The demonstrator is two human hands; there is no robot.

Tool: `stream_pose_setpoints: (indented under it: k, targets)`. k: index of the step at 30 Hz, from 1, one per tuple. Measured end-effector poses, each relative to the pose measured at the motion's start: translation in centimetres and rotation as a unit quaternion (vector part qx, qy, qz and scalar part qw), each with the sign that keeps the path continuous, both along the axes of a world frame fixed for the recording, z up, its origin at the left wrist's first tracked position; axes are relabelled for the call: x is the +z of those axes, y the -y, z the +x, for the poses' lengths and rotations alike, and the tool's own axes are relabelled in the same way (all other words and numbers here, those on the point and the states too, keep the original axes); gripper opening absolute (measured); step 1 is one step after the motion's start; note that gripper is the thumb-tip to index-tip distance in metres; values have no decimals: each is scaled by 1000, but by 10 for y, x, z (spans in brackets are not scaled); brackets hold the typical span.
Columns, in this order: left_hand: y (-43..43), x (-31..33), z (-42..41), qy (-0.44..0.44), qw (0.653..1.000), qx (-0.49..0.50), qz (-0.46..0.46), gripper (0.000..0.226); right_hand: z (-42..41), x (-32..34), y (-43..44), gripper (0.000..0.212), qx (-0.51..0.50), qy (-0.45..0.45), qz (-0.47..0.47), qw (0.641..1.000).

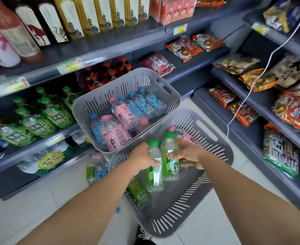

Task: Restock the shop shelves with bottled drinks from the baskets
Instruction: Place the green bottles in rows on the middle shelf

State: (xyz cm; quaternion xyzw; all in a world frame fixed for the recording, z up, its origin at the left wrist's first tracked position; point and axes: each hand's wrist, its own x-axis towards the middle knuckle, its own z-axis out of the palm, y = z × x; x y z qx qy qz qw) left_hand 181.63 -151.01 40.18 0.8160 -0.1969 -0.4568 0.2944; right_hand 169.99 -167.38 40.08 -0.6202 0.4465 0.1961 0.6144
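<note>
Two grey slotted baskets stand on the floor, one stacked partly on the other. The upper basket [99, 103] holds several pink and blue labelled bottles. Over the lower basket [189, 197], my left hand [142, 159] grips a green-capped bottle [154, 175] by its upper body. My right hand [188, 154] grips a second green-capped bottle [170, 163] beside it. Both bottles are upright and touching. Another green bottle [138, 190] lies in the lower basket, and a pink one [189, 137] shows behind my right hand.
Dark shelves on the left carry green bottles [45, 117], red-capped bottles [107, 73] and tall bottles above. Small bottles [97, 170] stand on the floor by the lowest shelf. Snack bags fill the right-hand shelves [251, 103]. A white cable [248, 96] hangs down.
</note>
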Motion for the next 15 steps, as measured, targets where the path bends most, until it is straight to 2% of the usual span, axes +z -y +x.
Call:
stream_pose_setpoints:
  k: [4,8,13,15]
  targets:
    - [-18,38,5,40,998,-18,-37,70,-2,42,-14,66,10,39,-17,999]
    - [-56,83,17,70,993,3,-93,85,9,88,-44,62,11,80,-43,996]
    - [-131,139,44,89,976,74,-184,54,42,137,-109,57,11,149,-74,986]
    - [-165,159,55,104,966,106,-213,47,59,152,-141,62,18,177,-85,980]
